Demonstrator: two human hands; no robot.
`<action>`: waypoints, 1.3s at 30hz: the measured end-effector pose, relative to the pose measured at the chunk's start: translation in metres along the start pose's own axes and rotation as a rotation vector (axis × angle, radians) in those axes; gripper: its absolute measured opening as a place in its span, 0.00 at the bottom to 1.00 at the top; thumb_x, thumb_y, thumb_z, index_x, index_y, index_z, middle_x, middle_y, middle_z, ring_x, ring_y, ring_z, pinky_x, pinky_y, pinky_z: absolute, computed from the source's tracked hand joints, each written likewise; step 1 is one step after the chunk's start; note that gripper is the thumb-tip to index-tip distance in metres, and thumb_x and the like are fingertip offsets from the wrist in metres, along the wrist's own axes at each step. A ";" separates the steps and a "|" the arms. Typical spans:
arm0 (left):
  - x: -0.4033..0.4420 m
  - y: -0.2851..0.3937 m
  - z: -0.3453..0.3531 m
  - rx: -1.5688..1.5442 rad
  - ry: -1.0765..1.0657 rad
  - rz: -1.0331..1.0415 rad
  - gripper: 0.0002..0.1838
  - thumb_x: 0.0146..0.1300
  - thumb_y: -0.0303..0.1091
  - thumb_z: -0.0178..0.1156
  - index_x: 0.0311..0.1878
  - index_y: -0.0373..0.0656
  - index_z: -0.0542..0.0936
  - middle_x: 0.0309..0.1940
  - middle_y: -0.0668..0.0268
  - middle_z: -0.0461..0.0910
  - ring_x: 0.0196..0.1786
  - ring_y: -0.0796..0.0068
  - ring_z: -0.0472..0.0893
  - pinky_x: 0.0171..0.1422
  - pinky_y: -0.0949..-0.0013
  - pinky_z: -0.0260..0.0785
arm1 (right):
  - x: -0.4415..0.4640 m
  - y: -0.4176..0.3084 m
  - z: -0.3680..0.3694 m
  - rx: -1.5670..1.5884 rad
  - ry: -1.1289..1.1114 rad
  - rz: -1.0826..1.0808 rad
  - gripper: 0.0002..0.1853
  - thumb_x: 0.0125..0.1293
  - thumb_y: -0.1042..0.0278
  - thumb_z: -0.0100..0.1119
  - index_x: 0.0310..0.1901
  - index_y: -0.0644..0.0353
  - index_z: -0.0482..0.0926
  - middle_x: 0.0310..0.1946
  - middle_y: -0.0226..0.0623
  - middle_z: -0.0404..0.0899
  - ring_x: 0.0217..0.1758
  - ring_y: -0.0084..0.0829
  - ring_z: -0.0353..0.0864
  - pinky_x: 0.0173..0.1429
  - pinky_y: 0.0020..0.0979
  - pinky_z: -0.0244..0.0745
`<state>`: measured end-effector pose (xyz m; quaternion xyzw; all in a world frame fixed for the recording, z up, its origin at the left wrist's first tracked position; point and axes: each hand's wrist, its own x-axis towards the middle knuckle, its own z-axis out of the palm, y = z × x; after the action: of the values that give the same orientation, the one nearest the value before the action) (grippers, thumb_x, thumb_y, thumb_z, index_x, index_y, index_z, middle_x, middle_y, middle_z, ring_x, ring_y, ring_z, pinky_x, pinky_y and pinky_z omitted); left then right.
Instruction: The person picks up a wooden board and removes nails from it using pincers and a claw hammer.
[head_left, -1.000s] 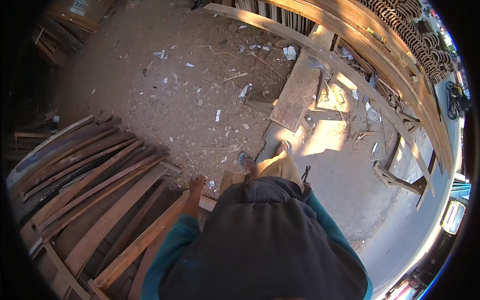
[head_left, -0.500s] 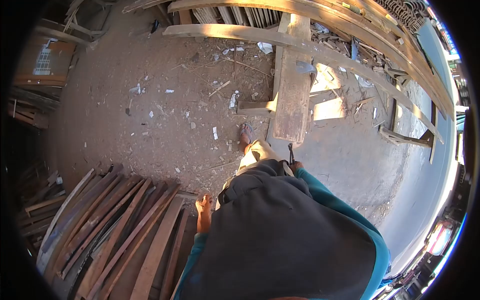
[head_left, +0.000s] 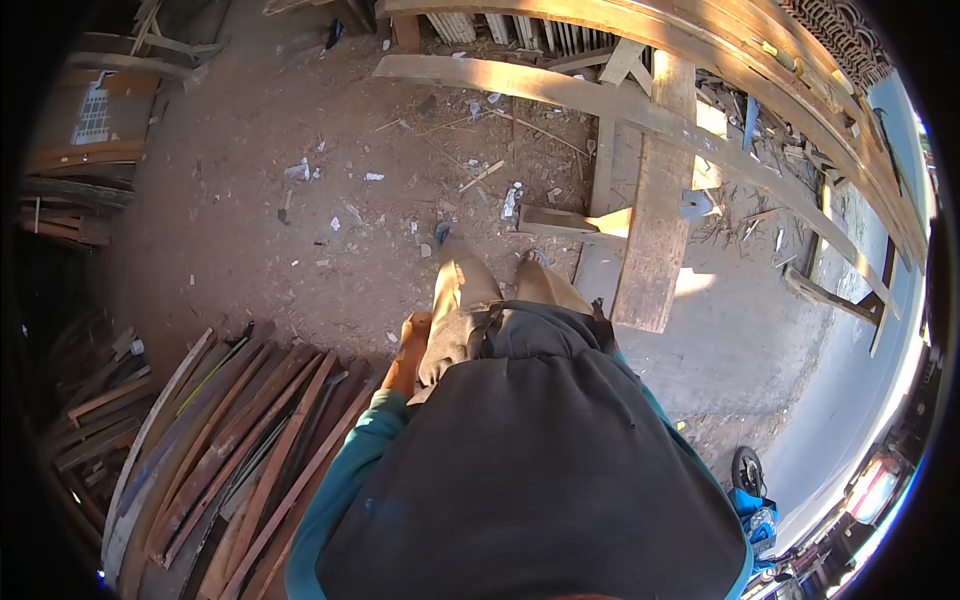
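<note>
- Wooden curved boards (head_left: 260, 440), stacked side by side, lower left of the frame; brown, mostly dark, one with a blue-purple tint. Upper ends just below and left of the left hand (head_left: 414, 328), apart from it.
- Long curved beam (head_left: 560, 90), pale wood, upper centre to right of the frame, crossing over the flat plank. Well apart from both hands.
- Flat plank (head_left: 655, 240), worn brown, right of centre. Near end just right of the right hand (head_left: 600, 310), gap between.
- Left hand: centre, beside the trouser leg (head_left: 455, 330). Fingers look loosely curled, nothing seen in it; exact opening unclear.
- Right hand: right of the waist, mostly hidden, dark. Can't tell how open or what it has hold of.
- Grey-blue piece (head_left: 695, 204), on the flat plank's right edge, above the right hand.
</note>
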<state>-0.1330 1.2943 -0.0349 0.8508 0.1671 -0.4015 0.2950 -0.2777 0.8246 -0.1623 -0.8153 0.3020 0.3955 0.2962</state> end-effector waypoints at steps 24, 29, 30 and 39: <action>0.252 0.122 -0.183 0.073 -0.202 0.427 0.18 0.66 0.39 0.62 0.55 0.38 0.79 0.40 0.60 0.85 0.40 0.70 0.84 0.45 0.67 0.77 | -0.183 -0.252 -0.056 0.932 1.012 0.342 0.20 0.72 0.50 0.58 0.41 0.64 0.77 0.24 0.39 0.81 0.29 0.33 0.82 0.37 0.36 0.75; 0.218 0.196 -0.127 0.180 -0.293 0.610 0.20 0.66 0.41 0.61 0.56 0.39 0.79 0.40 0.58 0.85 0.44 0.67 0.83 0.50 0.64 0.76 | -0.160 -0.211 -0.020 0.894 1.014 0.312 0.19 0.72 0.52 0.59 0.40 0.65 0.78 0.24 0.38 0.79 0.25 0.29 0.82 0.33 0.37 0.77; 0.233 0.194 -0.106 0.089 -0.281 0.664 0.21 0.67 0.41 0.61 0.57 0.39 0.78 0.41 0.57 0.85 0.45 0.68 0.83 0.51 0.64 0.75 | -0.157 -0.209 -0.018 0.845 1.071 0.335 0.19 0.71 0.52 0.59 0.40 0.65 0.78 0.24 0.37 0.79 0.25 0.29 0.81 0.33 0.36 0.77; 0.122 0.343 -0.098 0.377 -0.070 0.929 0.24 0.67 0.36 0.62 0.64 0.40 0.74 0.47 0.53 0.85 0.51 0.59 0.85 0.59 0.59 0.75 | -0.134 -0.167 -0.011 0.776 1.029 0.294 0.25 0.73 0.45 0.54 0.39 0.65 0.78 0.26 0.50 0.81 0.31 0.50 0.83 0.41 0.46 0.77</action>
<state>0.1788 1.0982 0.0447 0.8599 -0.3149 -0.2791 0.2890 -0.2190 0.9582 -0.0056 -0.6846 0.6339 -0.1458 0.3291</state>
